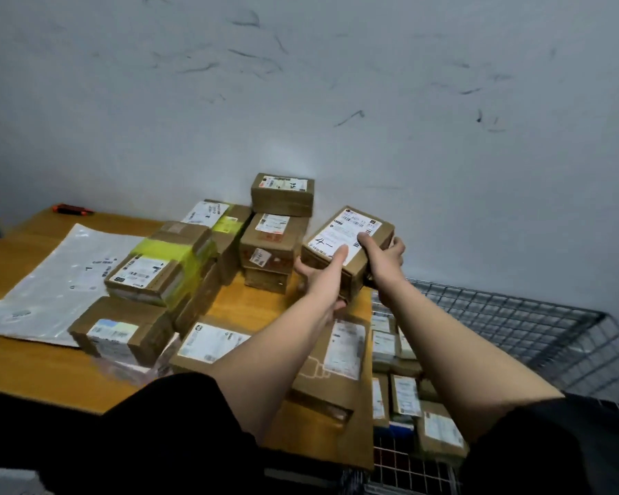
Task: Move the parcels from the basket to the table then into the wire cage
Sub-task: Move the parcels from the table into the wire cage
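A brown cardboard parcel with a white label marked "4-" hangs tilted above the table's right edge. My left hand grips its near left corner, thumb on the label. My right hand grips its right end, thumb on top. Several more parcels lie on the wooden table, among them a stack of three against the wall and one with yellow tape. The wire cage stands right of the table and holds several small parcels.
A flat grey plastic mail bag lies on the table's left part. An orange and black tool sits at the far left edge by the wall. The scuffed white wall rises right behind the table and cage. No basket is in view.
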Demonstrator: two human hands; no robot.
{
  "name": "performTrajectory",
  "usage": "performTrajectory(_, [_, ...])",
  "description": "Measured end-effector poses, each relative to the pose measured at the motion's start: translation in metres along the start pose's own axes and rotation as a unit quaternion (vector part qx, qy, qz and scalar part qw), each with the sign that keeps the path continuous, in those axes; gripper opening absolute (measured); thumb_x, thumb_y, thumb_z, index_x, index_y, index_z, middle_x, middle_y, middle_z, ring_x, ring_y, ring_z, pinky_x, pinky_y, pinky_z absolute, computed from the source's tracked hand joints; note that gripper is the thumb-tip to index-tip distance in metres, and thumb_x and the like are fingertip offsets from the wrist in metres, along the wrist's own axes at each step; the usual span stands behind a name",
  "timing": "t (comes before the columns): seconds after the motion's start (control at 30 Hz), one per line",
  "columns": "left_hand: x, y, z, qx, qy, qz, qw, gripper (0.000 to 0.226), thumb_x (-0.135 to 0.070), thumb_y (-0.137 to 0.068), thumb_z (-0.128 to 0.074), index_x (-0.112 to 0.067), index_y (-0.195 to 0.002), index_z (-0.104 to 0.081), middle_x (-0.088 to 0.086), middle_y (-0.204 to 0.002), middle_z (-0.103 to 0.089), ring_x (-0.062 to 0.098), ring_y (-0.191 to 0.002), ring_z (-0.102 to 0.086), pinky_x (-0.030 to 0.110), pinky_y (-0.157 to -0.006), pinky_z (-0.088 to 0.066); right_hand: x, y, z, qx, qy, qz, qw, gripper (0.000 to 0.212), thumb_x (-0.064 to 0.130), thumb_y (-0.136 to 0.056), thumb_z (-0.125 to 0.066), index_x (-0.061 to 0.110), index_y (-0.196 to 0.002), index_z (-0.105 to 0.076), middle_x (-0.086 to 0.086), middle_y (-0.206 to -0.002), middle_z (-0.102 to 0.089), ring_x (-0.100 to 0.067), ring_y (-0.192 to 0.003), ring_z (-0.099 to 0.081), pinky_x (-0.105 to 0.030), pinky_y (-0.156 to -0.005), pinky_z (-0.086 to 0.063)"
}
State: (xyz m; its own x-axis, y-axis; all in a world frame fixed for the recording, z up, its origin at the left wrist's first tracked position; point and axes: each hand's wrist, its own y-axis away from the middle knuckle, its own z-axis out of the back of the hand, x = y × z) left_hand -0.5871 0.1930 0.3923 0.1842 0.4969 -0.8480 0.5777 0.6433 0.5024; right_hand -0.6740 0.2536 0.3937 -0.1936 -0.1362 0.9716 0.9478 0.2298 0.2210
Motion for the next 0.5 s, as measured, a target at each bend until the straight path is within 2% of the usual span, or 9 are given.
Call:
performTrajectory(0.07, [0.01, -0.002, -0.033, 0.029, -0.003, 0.014, 0.999, 0.091, -0.066, -0.066, -0.068, -0.038, -0.136, -0.018, 0.016, -0.134, -0.045, 0.039, -0.106, -0.059, 0.037, -0.057, -0.058, -0.004, -0.015, 0.036, -0.031, -0.002, 0.004, 0.999, 0.086, 0.045, -0.08, -0.069, 0.02, -0.148, -0.022, -0.011, -0.145, -0.031, -0.03, -0.128, -0.042, -0.05, -0.105, -0.041])
performTrajectory(0.13, [0.025, -0.005, -0.063, 0.053, -0.017, 0.029, 0.998, 0.07, -0.065, -0.076, -0.059, -0.031, -0.13, -0.029, 0.014, -0.132, -0.047, 0.035, -0.102, -0.061, 0.034, -0.053, -0.056, -0.013, -0.033, 0.077, -0.063, 0.006, 0.005, 0.998, 0.077, 0.04, -0.084, -0.067, 0.017, -0.146, -0.027, -0.011, -0.143, -0.033, -0.028, -0.128, -0.043, -0.045, -0.108, -0.039])
performTrajectory(0.2, [0.043, -0.004, -0.095, 0.084, -0.037, 0.048, 0.995, 0.053, -0.058, -0.089, -0.05, -0.026, -0.127, -0.034, 0.01, -0.131, -0.048, 0.032, -0.104, -0.059, 0.036, -0.064, -0.056, -0.023, -0.052, 0.119, -0.075, 0.016, 0.005, 0.997, 0.077, 0.041, -0.084, -0.067, 0.015, -0.145, -0.028, -0.011, -0.143, -0.035, -0.028, -0.127, -0.043, -0.044, -0.108, -0.038])
performTrajectory(0.27, [0.062, -0.004, -0.123, 0.116, -0.03, 0.078, 0.99, 0.048, -0.049, -0.094, -0.048, -0.022, -0.131, -0.034, 0.009, -0.127, -0.05, 0.034, -0.11, -0.058, 0.039, -0.078, -0.054, -0.037, -0.071, 0.153, -0.058, 0.008, -0.01, 0.998, 0.08, 0.045, -0.081, -0.069, 0.015, -0.143, -0.028, -0.012, -0.141, -0.041, -0.028, -0.123, -0.049, -0.046, -0.106, -0.041])
performTrajectory(0.33, [0.088, -0.007, -0.158, 0.111, -0.01, 0.102, 0.988, 0.046, -0.04, -0.096, -0.05, -0.018, -0.133, -0.034, 0.012, -0.129, -0.052, 0.035, -0.11, -0.059, 0.04, -0.083, -0.053, -0.056, -0.094, 0.186, -0.018, -0.007, -0.048, 0.999, 0.076, 0.046, -0.083, -0.067, 0.016, -0.141, -0.027, -0.011, -0.134, -0.052, -0.028, -0.115, -0.057, -0.045, -0.101, -0.046])
performTrajectory(0.4, [0.115, -0.012, -0.189, 0.079, -0.005, 0.113, 0.99, 0.039, -0.033, -0.097, -0.051, -0.017, -0.129, -0.035, 0.014, -0.125, -0.055, 0.032, -0.102, -0.062, 0.038, -0.077, -0.053, -0.081, -0.115, 0.212, 0.027, 0.0, -0.106, 0.994, 0.071, 0.047, -0.088, -0.062, 0.019, -0.142, -0.025, -0.011, -0.129, -0.059, -0.027, -0.109, -0.061, -0.041, -0.094, -0.05])
performTrajectory(0.5, [0.159, -0.025, -0.215, 0.033, -0.013, 0.124, 0.992, 0.028, -0.029, -0.096, -0.053, -0.02, -0.119, -0.04, 0.012, -0.119, -0.055, 0.03, -0.103, -0.061, 0.037, -0.069, -0.055, -0.121, -0.135, 0.239, 0.06, 0.014, -0.151, 0.987, 0.069, 0.041, -0.094, -0.057, 0.017, -0.147, -0.02, -0.01, -0.137, -0.052, -0.027, -0.114, -0.057, -0.033, -0.085, -0.049])
